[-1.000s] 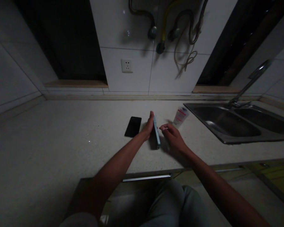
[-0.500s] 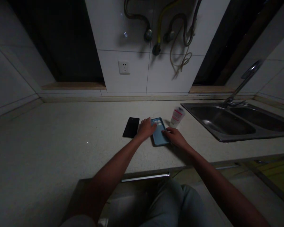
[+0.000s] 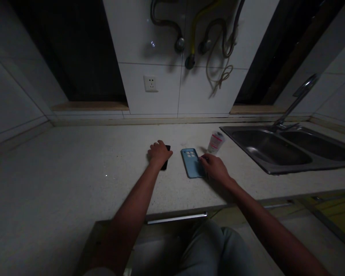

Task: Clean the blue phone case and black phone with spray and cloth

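A black phone (image 3: pixel 165 165) lies on the countertop, mostly covered by my left hand (image 3: pixel 158 153). My thumb is at its right edge and the fingers reach over its left side, gripping it. To the right is a blue phone case (image 3: pixel 192 165), inner side up, with round camera holes near its top. My right hand (image 3: pixel 215 166) pinches the case by its right edge; some of those fingertips are hidden. Just behind that hand stands a clear plastic cup (image 3: pixel 215 142) with red print.
A double steel sink (image 3: pixel 264 163) with a faucet (image 3: pixel 293 101) is set into the right of the pale countertop (image 3: pixel 74 168). Hoses (image 3: pixel 193 36) and a socket (image 3: pixel 150 83) are on the tiled wall. A drawer handle (image 3: pixel 176 218) runs below the front edge.
My left hand has left the phone case and moved left onto the phone, closing around it. The case has shifted slightly, its top now uncovered. My right hand stays at its right edge.
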Demonstrator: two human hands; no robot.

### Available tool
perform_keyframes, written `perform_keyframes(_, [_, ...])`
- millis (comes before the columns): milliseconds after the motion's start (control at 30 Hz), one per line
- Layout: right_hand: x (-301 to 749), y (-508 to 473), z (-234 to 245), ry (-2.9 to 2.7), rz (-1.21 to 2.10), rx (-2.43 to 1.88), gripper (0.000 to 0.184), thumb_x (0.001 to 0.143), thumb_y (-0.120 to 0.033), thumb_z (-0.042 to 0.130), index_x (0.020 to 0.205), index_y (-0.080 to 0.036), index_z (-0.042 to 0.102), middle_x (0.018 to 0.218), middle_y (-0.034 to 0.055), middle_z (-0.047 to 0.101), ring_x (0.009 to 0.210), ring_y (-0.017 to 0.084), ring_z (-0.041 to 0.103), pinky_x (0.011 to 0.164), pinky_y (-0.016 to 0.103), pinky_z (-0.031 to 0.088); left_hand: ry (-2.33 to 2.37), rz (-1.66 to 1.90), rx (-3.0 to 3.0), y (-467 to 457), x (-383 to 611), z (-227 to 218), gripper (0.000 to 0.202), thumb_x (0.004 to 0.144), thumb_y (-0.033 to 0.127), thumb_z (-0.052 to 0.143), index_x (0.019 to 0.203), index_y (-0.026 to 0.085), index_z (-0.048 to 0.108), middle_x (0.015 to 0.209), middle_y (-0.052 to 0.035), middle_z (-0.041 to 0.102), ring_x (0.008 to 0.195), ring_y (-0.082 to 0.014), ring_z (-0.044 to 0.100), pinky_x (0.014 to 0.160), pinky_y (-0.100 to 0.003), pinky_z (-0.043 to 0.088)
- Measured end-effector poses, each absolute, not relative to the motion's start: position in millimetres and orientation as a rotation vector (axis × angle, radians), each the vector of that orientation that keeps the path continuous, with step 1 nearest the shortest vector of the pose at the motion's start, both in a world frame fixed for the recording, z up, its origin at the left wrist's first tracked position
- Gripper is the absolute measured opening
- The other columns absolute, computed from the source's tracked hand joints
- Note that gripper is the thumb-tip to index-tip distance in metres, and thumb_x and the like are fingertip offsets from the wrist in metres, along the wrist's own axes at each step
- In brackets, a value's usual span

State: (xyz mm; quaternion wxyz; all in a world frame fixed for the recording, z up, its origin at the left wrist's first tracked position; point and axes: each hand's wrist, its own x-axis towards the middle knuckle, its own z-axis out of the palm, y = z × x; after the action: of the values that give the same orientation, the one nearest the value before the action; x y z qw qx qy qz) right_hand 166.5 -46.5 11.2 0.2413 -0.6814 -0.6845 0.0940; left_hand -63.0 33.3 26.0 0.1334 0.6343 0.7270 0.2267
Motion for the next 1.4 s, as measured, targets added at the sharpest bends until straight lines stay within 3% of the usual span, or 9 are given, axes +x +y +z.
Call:
perform_keyframes(100, [163,-43,15,-1.844,0.210,-1.715,0.034,0.097,-0.039,0.042,0.092,-0.020,0.070,0.085,0.0095,0.074,0.075,0.023,0.066,0.065,0.030,0.040,2.057,0.796,1.736,35,-64,25,0.076,0.059,0.032,0.083,0.127,0.014,0.053,0.135,-0.0310,0.052,0.129,-0.0484,0.045,0.103,-0.057,0.037])
perform_keyframes(233, [157,-27,18,-1.780,0.304,-1.482,0.031,0.092,-0.040,0.046,0.089,-0.019,0.068,0.081,0.0065,0.071,0.073,0.021,0.063,0.065,0.030,0.041,2.036,0.728,1.725,36,-63,24,0.077,0.052,0.042,0.088,0.117,0.012,0.058,0.131,-0.0335,0.053,0.122,-0.0501,0.053,0.099,-0.055,0.041])
perform_keyframes(467, [147,17,17,-1.690,0.365,-1.403,0.030,0.085,-0.044,0.050,0.082,-0.019,0.067,0.075,0.0049,0.070,0.069,0.020,0.061,0.065,0.031,0.042,2.010,0.610,1.757,40,-63,20,0.068,0.060,0.045,0.082,0.116,0.016,0.055,0.120,-0.0275,0.065,0.113,-0.0428,0.062,0.089,-0.046,0.047])
perform_keyframes(633, [145,30,1,-1.696,0.400,-1.357,0.029,0.084,-0.046,0.053,0.083,-0.020,0.067,0.079,0.0047,0.071,0.072,0.021,0.062,0.067,0.031,0.043,1.859,0.856,1.575,45,-63,18,0.073,0.056,0.042,0.086,0.117,0.018,0.053,0.117,-0.0214,0.068,0.107,-0.0349,0.066,0.084,-0.039,0.050])
perform_keyframes(867, [150,19,-11,-1.749,0.401,-1.305,0.029,0.088,-0.045,0.049,0.084,-0.020,0.064,0.079,0.0046,0.070,0.071,0.020,0.061,0.067,0.030,0.044,1.184,1.099,0.912,49,-55,13,0.038,0.056,0.032,0.088,0.082,0.019,0.063,0.071,-0.0045,0.069,0.067,-0.0213,0.066,0.071,-0.036,0.055])
perform_keyframes(1067, [148,18,-7,-1.806,0.377,-1.309,0.030,0.093,-0.045,0.044,0.087,-0.021,0.061,0.080,0.0045,0.068,0.073,0.020,0.061,0.069,0.029,0.044,0.977,1.000,0.478,42,-47,21,0.015,0.076,0.031,0.071,0.077,0.017,0.065,0.055,-0.0024,0.061,0.052,-0.0197,0.062,0.068,-0.038,0.058])
perform_keyframes(1200, [148,18,-8,-1.835,0.368,-1.293,0.029,0.095,-0.043,0.041,0.089,-0.022,0.060,0.079,0.0043,0.068,0.075,0.021,0.062,0.069,0.029,0.043,0.843,1.029,0.354,37,-39,19,0.015,0.081,0.029,0.065,0.084,0.015,0.067,0.064,-0.0056,0.068,0.059,-0.0207,0.067,0.074,-0.038,0.059])
perform_keyframes(1400, [149,18,-9,-1.846,0.363,-1.264,0.030,0.096,-0.044,0.038,0.089,-0.022,0.058,0.076,0.0031,0.065,0.073,0.021,0.061,0.068,0.029,0.042,0.611,1.121,0.259,29,-32,13,0.017,0.086,0.029,0.056,0.088,0.016,0.066,0.087,-0.0120,0.074,0.091,-0.0253,0.073,0.090,-0.042,0.056])
